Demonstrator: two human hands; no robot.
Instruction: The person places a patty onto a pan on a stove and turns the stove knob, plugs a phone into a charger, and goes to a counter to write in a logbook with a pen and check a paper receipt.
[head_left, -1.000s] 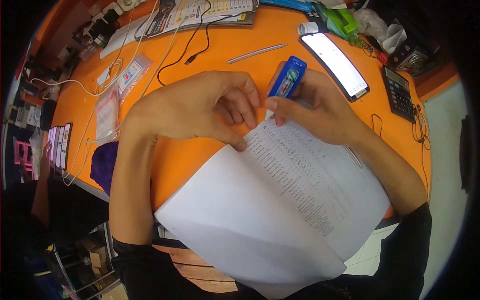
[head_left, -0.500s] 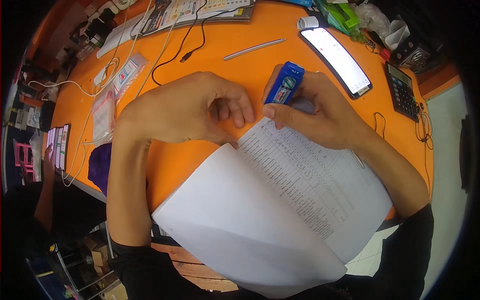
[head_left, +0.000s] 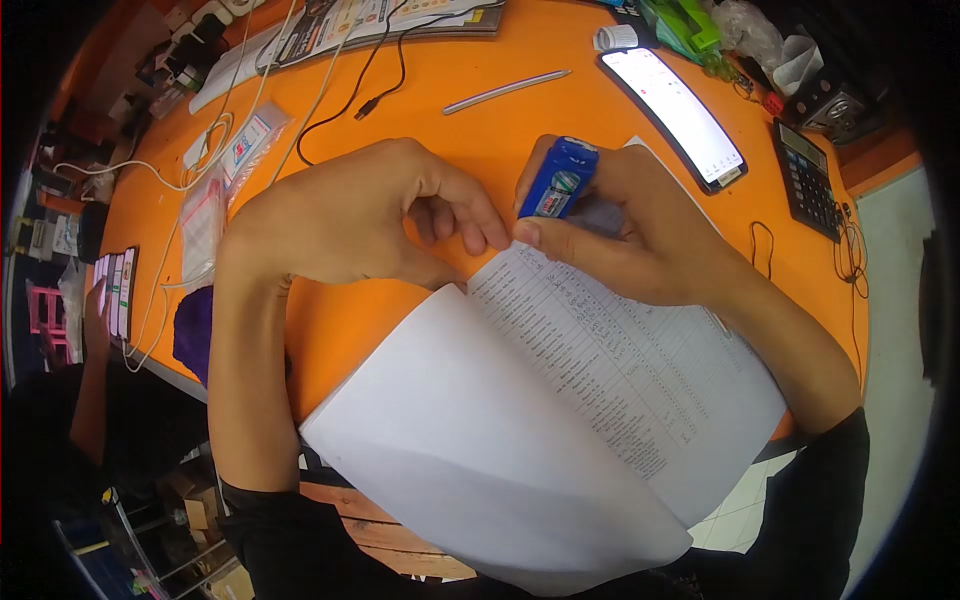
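My right hand (head_left: pixel 640 225) is closed round a blue correction-fluid-like bottle (head_left: pixel 560 180), held with its lower end close to the upper part of a printed sheet (head_left: pixel 600 350). The sheet bears a table with rows of text and handwritten marks. My left hand (head_left: pixel 400 215) rests at the sheet's upper left corner, fingers curled but apart, its thumb at the edge of a turned-back white page (head_left: pixel 480 450). Nothing shows between the left fingers.
On the orange table (head_left: pixel 340 330) lie a silver pen (head_left: pixel 507 90), a lit phone (head_left: pixel 675 120), a calculator (head_left: pixel 806 175), plastic packets (head_left: pixel 203 225), cables and a purple cloth (head_left: pixel 192 335). Another person's hand (head_left: pixel 97 310) is at the far left, by several phones (head_left: pixel 120 290).
The blue bottle and my right hand have moved down and slightly left, and the bottle leans more. My left hand has shifted slightly left.
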